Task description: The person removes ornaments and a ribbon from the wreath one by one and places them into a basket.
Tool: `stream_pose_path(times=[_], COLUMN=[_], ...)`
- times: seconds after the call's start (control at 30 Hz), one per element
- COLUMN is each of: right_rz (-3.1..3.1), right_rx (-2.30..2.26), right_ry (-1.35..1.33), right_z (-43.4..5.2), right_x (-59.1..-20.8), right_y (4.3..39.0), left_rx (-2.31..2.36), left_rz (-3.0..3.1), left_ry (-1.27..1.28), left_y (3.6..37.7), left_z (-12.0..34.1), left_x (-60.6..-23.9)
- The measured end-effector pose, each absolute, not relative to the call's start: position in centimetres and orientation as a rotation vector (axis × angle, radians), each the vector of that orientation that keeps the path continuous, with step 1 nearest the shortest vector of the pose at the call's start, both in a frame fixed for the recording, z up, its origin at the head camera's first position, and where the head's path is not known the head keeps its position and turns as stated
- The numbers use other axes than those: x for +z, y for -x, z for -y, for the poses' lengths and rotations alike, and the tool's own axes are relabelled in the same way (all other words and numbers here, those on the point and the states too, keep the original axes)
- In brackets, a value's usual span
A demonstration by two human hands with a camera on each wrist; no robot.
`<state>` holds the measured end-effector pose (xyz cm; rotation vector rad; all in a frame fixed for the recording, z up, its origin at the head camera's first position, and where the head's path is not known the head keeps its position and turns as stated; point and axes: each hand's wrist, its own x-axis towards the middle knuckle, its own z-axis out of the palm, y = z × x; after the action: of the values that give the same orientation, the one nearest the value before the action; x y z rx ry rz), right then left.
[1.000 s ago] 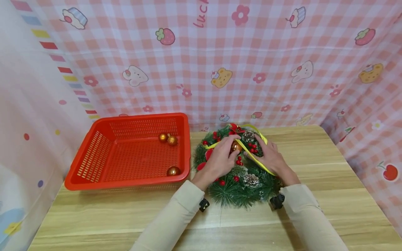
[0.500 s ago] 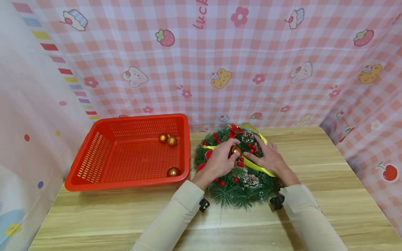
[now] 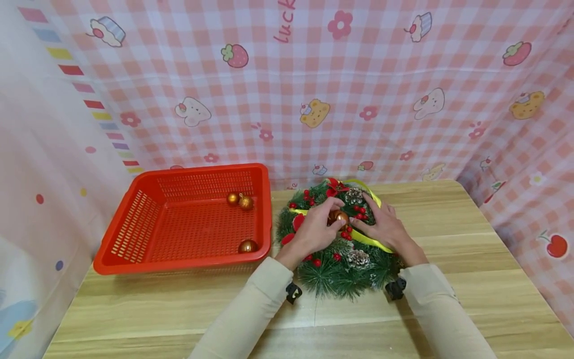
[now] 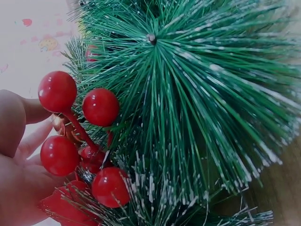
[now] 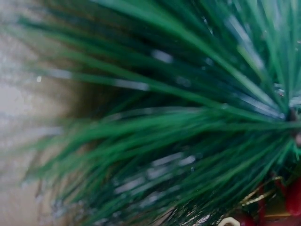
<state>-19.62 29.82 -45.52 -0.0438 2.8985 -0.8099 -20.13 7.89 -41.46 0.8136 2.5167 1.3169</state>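
In the head view, my left hand (image 3: 314, 227) holds a shiny copper-coloured bauble (image 3: 339, 219) between thumb and fingers, over the middle of a green Christmas wreath (image 3: 332, 274). My right hand (image 3: 385, 224) rests on the wreath's right side, thumb and forefinger spread apart. A yellow ribbon (image 3: 367, 240) runs across the wreath and passes beneath the right hand. Red berries (image 3: 360, 212) and frosted pinecones (image 3: 358, 258) decorate the greenery. The left wrist view has red berries (image 4: 59, 155) in front of the left fingers; green needles (image 5: 155, 127) fill the right wrist view.
To the left stands a red plastic basket (image 3: 134, 264) with two small gold baubles (image 3: 239, 200) and a larger copper one (image 3: 248, 246) inside. Both sit on a wooden table (image 3: 157, 314). A pink checked cloth (image 3: 278, 80) hangs behind.
The yellow ribbon strand that crossed in front of the bauble has dropped lower, toward the right hand. The bauble has shifted slightly down and right with the left fingers. My right hand has barely moved.
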Motion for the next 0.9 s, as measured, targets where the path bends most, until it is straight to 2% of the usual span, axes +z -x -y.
stream_pose_path(times=[0.47, 0.9], right_rz=[-2.912, -2.896], right_rx=[-0.807, -0.840], right_ry=[0.044, 0.026], right_z=[-29.90, -29.73], right_x=[-45.66, -45.56], right_y=[19.71, 19.51], left_rx=[1.044, 1.089], left_rz=[-2.566, -2.791], left_ry=[-0.964, -1.002], left_y=[19.94, 19.67], left_z=[-7.93, -7.62], left_x=[-40.91, -41.10])
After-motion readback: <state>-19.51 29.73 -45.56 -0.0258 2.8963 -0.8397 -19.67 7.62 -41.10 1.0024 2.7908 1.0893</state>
